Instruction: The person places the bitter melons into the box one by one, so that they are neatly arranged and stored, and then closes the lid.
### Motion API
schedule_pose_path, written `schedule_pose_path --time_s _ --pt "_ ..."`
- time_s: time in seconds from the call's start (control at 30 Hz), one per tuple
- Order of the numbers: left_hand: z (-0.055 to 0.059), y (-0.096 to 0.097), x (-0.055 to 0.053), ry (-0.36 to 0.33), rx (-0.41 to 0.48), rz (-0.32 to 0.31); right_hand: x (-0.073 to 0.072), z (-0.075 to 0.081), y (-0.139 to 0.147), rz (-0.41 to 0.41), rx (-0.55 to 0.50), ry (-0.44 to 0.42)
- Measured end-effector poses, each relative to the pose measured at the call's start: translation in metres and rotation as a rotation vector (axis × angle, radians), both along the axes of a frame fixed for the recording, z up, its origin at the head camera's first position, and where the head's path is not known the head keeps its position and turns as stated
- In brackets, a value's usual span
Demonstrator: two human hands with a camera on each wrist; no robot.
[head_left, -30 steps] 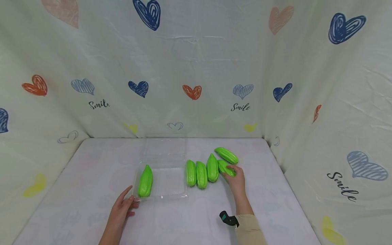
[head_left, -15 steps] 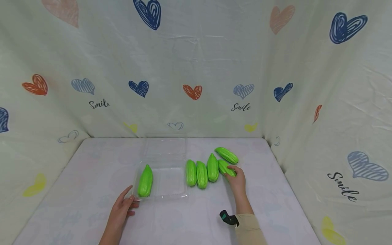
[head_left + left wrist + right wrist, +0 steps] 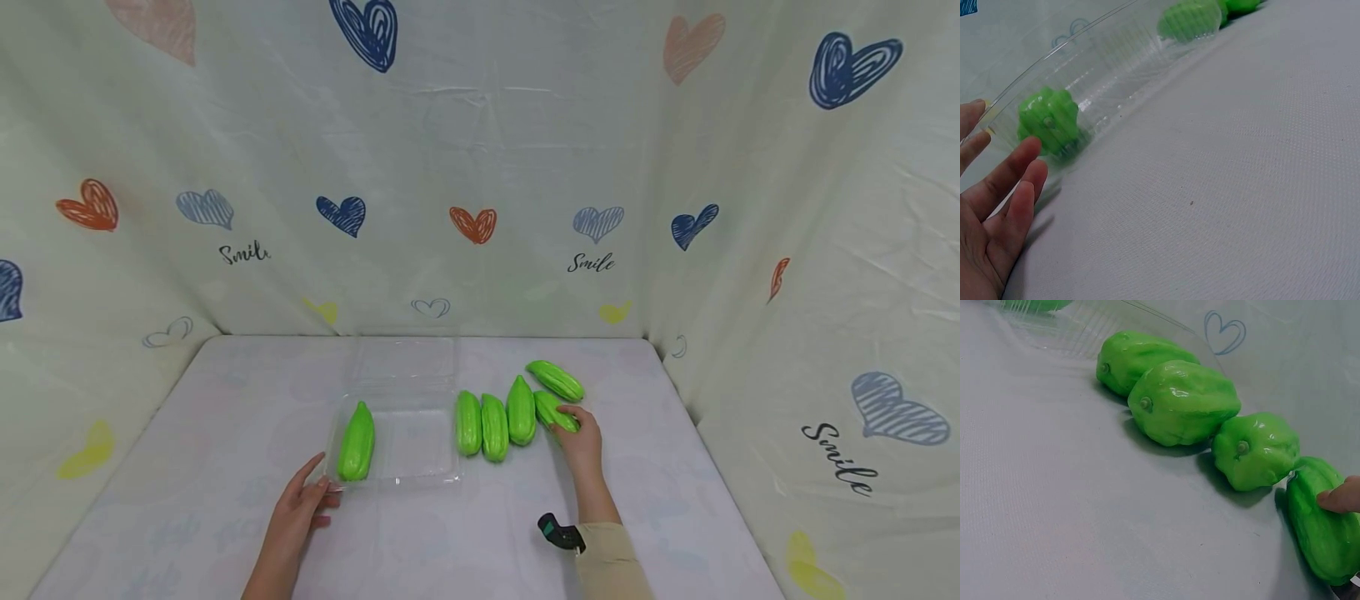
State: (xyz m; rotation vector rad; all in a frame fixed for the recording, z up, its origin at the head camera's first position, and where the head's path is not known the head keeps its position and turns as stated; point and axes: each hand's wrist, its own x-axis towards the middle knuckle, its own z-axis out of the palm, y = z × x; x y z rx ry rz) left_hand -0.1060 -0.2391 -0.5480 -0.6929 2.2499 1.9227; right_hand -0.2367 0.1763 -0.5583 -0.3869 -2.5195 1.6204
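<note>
In the head view, a clear plastic clamshell box lies with its lid raised at the back, and one green ridged gourd rests in its left side. My left hand touches the box's front left corner, fingers loosely extended; the left wrist view shows the fingertips by the clear wall. Right of the box, my right hand holds another green ridged gourd between thumb and fingers. The thumb lies on that gourd's side in the right wrist view; the other fingers are mostly hidden.
Three gourds stand side by side between the box and the right hand. One more gourd lies slantwise behind the held one. A white cloth covers the table, and a curtain printed with hearts surrounds it.
Almost nothing differs. Both hands, the box and the gourds keep their places; the head view has only shifted slightly.
</note>
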Motion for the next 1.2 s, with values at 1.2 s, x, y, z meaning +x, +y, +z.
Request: schedule_pose_path --time_s 1.2 --pt "-0.003 0.003 -0.001 0.017 -0.001 0.049 0.004 0.041 -0.033 0.028 -0.148 0.062"
